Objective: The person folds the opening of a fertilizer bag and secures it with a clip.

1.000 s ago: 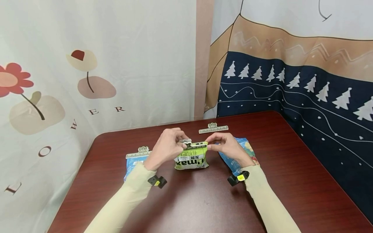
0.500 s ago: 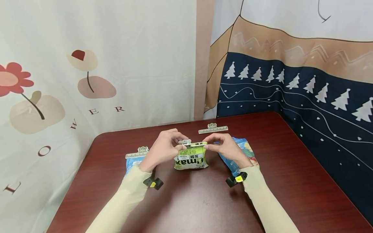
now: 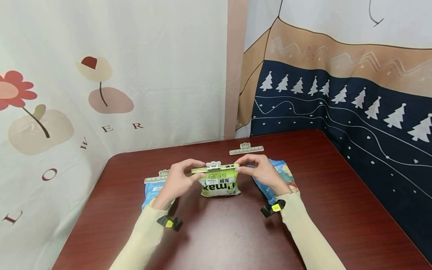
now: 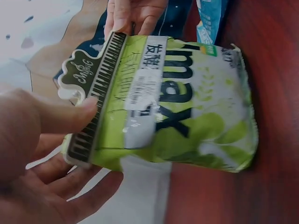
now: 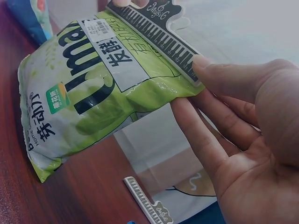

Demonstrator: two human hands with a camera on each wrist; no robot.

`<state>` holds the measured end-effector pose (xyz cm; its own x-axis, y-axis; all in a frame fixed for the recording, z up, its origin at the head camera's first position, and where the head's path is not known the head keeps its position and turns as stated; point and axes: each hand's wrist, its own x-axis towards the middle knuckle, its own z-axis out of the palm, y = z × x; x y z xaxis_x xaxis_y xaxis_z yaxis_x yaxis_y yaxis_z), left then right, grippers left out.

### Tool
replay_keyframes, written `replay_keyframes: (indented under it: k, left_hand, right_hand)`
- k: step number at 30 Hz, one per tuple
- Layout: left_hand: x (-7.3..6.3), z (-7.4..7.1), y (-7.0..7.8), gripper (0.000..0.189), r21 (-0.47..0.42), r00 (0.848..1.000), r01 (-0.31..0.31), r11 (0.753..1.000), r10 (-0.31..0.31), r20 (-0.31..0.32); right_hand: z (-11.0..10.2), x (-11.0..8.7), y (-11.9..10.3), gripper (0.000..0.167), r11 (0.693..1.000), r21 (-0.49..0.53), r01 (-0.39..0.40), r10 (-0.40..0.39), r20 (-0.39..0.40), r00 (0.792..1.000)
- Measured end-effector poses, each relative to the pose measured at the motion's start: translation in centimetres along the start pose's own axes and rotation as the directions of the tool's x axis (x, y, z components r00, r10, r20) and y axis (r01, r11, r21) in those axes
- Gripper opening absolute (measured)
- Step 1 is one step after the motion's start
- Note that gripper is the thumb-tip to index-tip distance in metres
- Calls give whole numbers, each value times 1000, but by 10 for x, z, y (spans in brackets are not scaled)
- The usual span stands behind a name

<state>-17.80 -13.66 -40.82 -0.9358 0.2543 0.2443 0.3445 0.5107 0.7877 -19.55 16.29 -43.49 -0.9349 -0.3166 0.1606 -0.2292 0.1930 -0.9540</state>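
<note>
A green and white bag point(image 3: 220, 188) with large "Umax" lettering stands on the table, its print upside down in the head view. Across its folded top sits a bag clip point(image 4: 106, 70) with a piano-key pattern and a black scalloped handle. My left hand point(image 3: 178, 182) pinches the clip's left end, thumb on the near face and fingers behind. At the opposite end, my right hand point(image 3: 262, 171) pinches the clip's corner together with the bag's top edge. In the right wrist view, the right thumb presses the end of the clip point(image 5: 156, 39).
A second piano-key clip point(image 3: 246, 149) lies near the table's back edge. Left of the bag is a blue bag point(image 3: 153, 191) with a clip point(image 3: 158, 177) along its top. Another blue bag point(image 3: 286, 170) lies partly under the right forearm. Printed curtains point(image 3: 175, 75) hang behind the table.
My left hand has slid left along the clip, from near its handle to its left end, uncovering the handle. The right hand has shifted slightly left at the bag's top corner.
</note>
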Motion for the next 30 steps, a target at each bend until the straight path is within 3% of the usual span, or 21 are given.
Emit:
replay_keyframes:
  k: [3,7,10,13,20,25,30]
  left_hand:
    - [-7,1,-9,26,-71,995,83,994,-86,-41]
    - [-12,6,-18,24,-197,975,175,965,-197,-99]
    - [-13,10,-23,23,-299,957,199,933,-251,-145]
    - [-11,13,-25,21,-357,947,183,916,-262,-187]
    - [-4,11,-25,15,-328,944,166,930,-246,-221]
    - [0,5,-22,15,-293,941,215,932,-278,-194]
    - [3,2,-20,13,-273,929,286,918,-336,-156]
  right_hand:
    - [1,0,0,19,1000,-2,-11,11,-8,1000]
    - [2,-1,1,21,1000,-9,-26,26,-20,999]
    - [3,-1,1,21,999,-33,-23,22,-36,999]
    - [4,-1,0,19,998,-59,-13,9,-59,998]
    - [6,1,-2,17,995,-102,-7,-4,-103,995]
    - [7,5,-3,17,997,-71,-19,11,-107,994]
    - [10,10,0,18,998,0,-69,69,-98,993]
